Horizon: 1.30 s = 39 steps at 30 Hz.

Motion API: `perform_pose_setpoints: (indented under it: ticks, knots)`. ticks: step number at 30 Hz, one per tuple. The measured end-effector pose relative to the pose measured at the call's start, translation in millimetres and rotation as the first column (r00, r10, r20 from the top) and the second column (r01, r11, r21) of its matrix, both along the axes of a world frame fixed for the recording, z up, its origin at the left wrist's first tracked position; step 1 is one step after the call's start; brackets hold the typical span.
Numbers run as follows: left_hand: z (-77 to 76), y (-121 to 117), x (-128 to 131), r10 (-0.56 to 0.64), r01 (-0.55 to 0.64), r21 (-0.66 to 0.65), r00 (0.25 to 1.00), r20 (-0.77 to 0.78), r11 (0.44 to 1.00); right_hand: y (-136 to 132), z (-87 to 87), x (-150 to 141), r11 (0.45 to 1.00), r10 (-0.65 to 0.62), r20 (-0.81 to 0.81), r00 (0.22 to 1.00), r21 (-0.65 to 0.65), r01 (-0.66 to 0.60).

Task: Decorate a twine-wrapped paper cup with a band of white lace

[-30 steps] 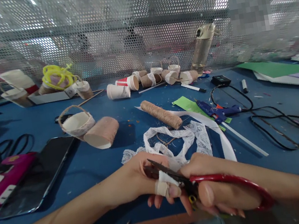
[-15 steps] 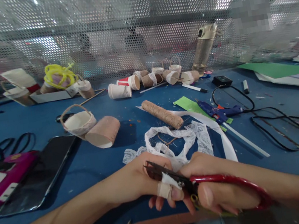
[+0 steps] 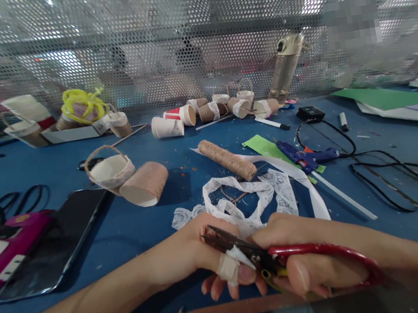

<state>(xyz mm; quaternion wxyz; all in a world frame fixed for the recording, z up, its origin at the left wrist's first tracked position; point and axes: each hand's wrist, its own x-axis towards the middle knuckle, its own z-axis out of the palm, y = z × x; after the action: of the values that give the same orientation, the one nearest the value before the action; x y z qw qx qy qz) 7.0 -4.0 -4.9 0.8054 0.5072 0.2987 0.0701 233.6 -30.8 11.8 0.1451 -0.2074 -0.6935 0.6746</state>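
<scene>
My right hand [image 3: 320, 269] is wrapped round the red handles of a pair of scissors [image 3: 255, 255]. Their dark blades point left, lying across my left hand [image 3: 213, 254]. That hand is closed, thumb and fingers pinching white lace ribbon [image 3: 239, 254] beside the blades; a beige strip [image 3: 228, 269] circles the thumb. More white lace [image 3: 244, 188] lies loosely looped on the table just beyond both hands. How far the lace sits between the blades is hidden by my fingers.
Behind the lace lies a twine roll [image 3: 227, 158]; to its right is a blue glue gun [image 3: 302, 154] with its cord. Leftward are a twine-wrapped basket [image 3: 111, 170], a brown cup [image 3: 145, 183] and a phone [image 3: 55, 241]. A perforated metal screen [image 3: 185, 16] stands behind.
The scissors and my right hand have shifted slightly, the red handle a little to the right. My left fingers have moved a bit to the left and the thumb has shifted slightly.
</scene>
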Motion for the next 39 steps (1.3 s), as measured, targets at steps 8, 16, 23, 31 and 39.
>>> perform_pose_setpoints:
  ticks: [8, 16, 23, 31, 39]
  knots:
    - [-3.0, 0.6, -2.2, -0.058, 0.058, 0.0, 0.998, 0.028, 0.998, -2.8, 5.3, -1.0, 0.989, -0.116, -0.015, 0.993, -0.093, 0.114]
    - [7.2, -8.6, -1.0, 0.099, -0.081, 0.179, 0.99, -0.096, 0.981, -4.4, 18.9, -2.1, 0.869, -0.481, 0.08, 0.873, -0.087, 0.487]
    - [11.9, -3.1, -4.7, 0.254, -0.2, 0.412, 0.964, -0.081, 0.889, 5.8, 6.3, 5.9, 0.57, -0.77, -0.011, 0.638, 0.438, 0.695]
    - [17.6, 3.3, -13.9, 0.307, -0.166, 0.67, 0.947, -0.097, 0.724, 26.1, 0.3, 13.5, 0.312, -0.846, 0.122, 0.518, 0.902, 0.297]
    - [2.7, 2.8, -17.4, 0.029, 0.294, 0.94, 0.953, -0.303, 0.173, 28.6, -4.9, 8.8, 0.34, -0.848, 0.159, 0.505, 0.895, 0.288]
